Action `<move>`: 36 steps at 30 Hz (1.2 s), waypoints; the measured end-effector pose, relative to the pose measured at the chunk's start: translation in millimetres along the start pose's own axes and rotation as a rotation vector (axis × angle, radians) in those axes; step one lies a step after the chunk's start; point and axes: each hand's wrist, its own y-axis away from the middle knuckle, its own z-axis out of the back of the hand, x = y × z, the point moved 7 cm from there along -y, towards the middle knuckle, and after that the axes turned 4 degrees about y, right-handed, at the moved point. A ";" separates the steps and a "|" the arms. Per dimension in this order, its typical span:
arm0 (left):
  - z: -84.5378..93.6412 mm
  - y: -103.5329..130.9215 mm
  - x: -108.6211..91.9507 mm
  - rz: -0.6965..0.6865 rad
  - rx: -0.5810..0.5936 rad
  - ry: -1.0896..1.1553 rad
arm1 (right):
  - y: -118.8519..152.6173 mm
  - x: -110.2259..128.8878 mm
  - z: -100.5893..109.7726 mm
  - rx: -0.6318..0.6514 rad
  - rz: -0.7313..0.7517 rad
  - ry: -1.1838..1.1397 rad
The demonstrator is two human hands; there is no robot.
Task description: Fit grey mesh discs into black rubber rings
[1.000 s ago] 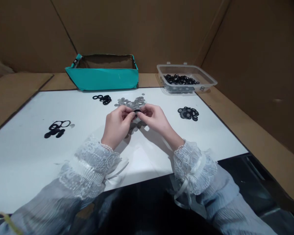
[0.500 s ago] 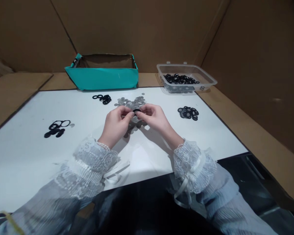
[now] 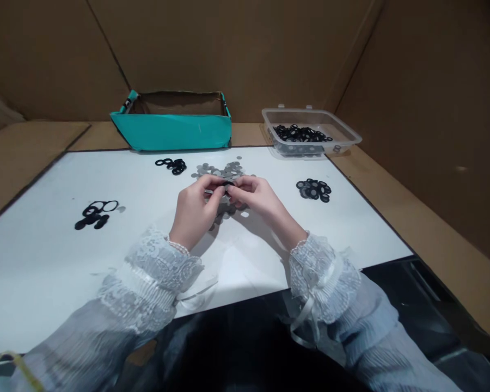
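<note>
Over the middle of the white table [image 3: 245, 267], my 2 hands meet, fingertips nearly together. The grip of my left hand [image 3: 198, 209] is closed down to a pinch on a small black ring [image 3: 228, 184], and the grip of my right hand [image 3: 267, 207] pinches its other side; my fingers hide much of it. Beneath and beyond them, thin grey discs [image 3: 230, 170] lie spread and overlapping on the smooth, pale surface, which shows glare and the shadows of my arms.

3 groups of black pieces sit around me: rings [image 3: 175, 166] beyond my left hand, a mixed cluster [image 3: 93, 218] farther left, and a heap of ringed discs [image 3: 313, 189] on the right. At the far edge stand a teal box [image 3: 175, 133], open at the top, and a clear tub [image 3: 341, 126] with many black-rimmed pieces [image 3: 298, 133] inside. Brown cardboard walls [image 3: 245, 54] rise behind and at the sides, dimmer than the table.
</note>
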 end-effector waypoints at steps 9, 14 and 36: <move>-3.1 -3.1 12.8 0.134 0.016 0.043 | -2.3 2.5 2.0 0.010 0.079 0.027; -1.3 -0.8 11.7 0.124 -0.034 0.002 | -2.1 1.4 -0.2 0.027 0.059 0.014; -4.3 -1.4 14.1 0.219 0.037 0.133 | 6.5 5.4 -2.3 -0.170 0.314 0.143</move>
